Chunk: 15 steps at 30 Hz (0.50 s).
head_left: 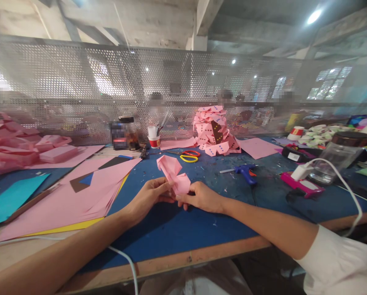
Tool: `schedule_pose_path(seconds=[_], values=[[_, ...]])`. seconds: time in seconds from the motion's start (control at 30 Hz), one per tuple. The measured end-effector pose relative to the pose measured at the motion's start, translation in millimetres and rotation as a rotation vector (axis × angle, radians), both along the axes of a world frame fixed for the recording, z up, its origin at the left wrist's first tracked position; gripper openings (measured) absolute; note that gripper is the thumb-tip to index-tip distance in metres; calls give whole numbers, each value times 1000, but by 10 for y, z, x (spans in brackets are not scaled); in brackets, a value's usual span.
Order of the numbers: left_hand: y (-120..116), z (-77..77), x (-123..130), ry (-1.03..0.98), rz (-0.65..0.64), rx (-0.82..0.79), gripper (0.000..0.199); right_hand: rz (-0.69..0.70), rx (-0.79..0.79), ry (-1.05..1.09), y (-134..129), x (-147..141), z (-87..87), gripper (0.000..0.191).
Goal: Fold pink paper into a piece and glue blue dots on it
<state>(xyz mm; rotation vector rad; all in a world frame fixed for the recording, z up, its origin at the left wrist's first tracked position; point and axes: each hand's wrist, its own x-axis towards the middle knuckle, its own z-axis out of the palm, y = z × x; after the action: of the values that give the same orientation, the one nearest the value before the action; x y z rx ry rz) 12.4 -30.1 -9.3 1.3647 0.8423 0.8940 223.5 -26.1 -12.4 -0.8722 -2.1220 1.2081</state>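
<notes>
The left hand [152, 191] and the right hand [201, 196] are close together, both pinched on one folded pink paper piece [181, 182]. The left thumb and fingers grip its lower left side and the right ones its lower right corner, so the piece stands up between them, raised over the blue tabletop [158, 241]. It looks very light and thin, crisp along the creases but soft across the flat panels; it would probably crumple or tear under a hard squeeze. The surface seems matt, so slipping is unlikely. The doubled lower edges, where the fingers are, look the best hold; the open upper flap would likely bend if taken alone.

Just beyond the hands lie scissors [181, 154] with red and yellow handles. To the right of the hands rests a blue glue gun [246, 173], and to their left a stack of pink sheets [91, 194]. Farther out, past the scissors, rises a pile of dotted pink folded pieces [203, 130]; a heap of plain pink ones [11, 145] sits far left.
</notes>
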Motion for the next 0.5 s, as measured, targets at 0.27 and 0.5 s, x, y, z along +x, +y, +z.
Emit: schedule_pose_path(seconds=[0.27, 0.5], values=[[4, 11, -17, -82, -34, -7, 21, -5, -18, 46, 45, 4, -39, 47], [-4, 27, 2, -33, -8, 29, 19, 10, -23, 43, 44, 4, -41, 47]])
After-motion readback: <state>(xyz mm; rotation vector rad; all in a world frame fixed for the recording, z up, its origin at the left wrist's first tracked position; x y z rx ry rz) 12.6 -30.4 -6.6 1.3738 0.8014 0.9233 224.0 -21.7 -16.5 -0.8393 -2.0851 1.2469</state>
